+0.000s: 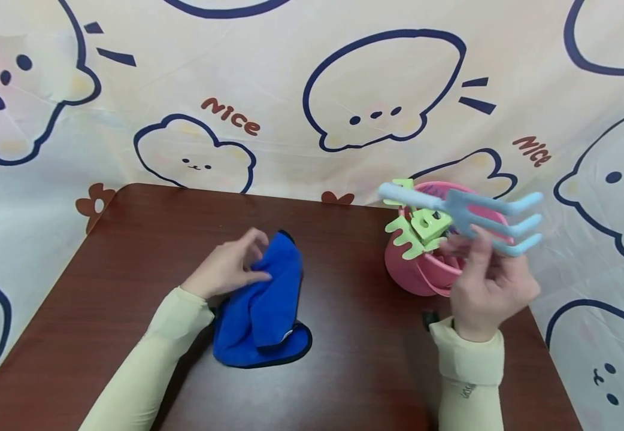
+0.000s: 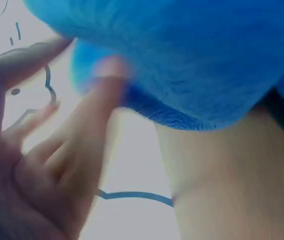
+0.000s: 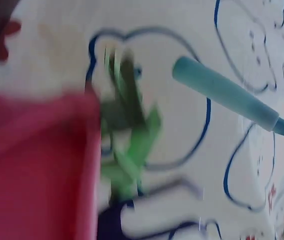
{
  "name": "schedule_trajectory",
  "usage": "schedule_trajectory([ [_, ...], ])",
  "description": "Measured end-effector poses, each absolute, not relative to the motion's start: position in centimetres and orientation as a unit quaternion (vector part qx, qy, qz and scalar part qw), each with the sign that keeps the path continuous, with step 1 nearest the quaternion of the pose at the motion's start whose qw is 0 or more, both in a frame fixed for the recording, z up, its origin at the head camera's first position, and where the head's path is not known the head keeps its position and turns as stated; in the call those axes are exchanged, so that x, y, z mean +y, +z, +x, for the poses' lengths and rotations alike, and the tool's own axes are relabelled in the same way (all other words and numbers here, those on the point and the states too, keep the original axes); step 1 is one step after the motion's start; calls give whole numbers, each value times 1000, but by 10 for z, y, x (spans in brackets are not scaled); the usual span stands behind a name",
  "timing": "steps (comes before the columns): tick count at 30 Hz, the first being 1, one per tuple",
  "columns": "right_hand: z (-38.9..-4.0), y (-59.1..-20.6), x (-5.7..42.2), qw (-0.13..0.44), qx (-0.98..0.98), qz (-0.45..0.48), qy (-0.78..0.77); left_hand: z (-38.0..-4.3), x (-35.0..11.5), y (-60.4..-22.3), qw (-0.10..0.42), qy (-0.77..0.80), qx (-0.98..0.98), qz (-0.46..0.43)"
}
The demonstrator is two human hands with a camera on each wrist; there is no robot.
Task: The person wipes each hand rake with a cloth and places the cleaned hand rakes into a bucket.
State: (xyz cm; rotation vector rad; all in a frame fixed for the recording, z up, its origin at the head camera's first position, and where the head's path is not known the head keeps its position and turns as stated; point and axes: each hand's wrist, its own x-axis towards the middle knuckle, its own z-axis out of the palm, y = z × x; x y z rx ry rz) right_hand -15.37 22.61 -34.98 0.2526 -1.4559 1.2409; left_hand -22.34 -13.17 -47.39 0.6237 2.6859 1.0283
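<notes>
A blue cloth (image 1: 274, 299) with black edging lies bunched on the table. My left hand (image 1: 231, 263) is over its upper left side, thumb and fingers spread apart. Close up in the left wrist view, the fingertips meet the fuzzy blue cloth (image 2: 192, 65). My right hand (image 1: 492, 287) pinches a light blue toy rake (image 1: 463, 209) near its tines, up in the air above a pink bucket (image 1: 411, 272). The rake's handle (image 3: 227, 95) points left, away from the hand. Green toy pieces (image 1: 425, 224) stick out of the bucket.
The dark brown table (image 1: 156, 239) ends at a cartoon-printed sheet (image 1: 290, 72) at the back and sides. The pink bucket (image 3: 36, 175) stands at the table's back right, with a pink handle hanging at its front.
</notes>
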Motion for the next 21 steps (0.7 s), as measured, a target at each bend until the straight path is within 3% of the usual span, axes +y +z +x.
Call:
schedule_trajectory([
  [4, -157, -344, 251, 582, -650, 49, 486, -214, -128, -473, 183, 256, 909, 273],
  [9, -165, -349, 290, 561, -733, -45, 383, -204, -127, -465, 249, 189, 911, 269],
  [13, -171, -358, 318, 512, -784, -129, 325, -199, -121, -468, 232, 171, 917, 275],
  [21, -181, -377, 357, 388, -835, -202, 334, -196, -111, -475, 169, 161, 924, 303],
])
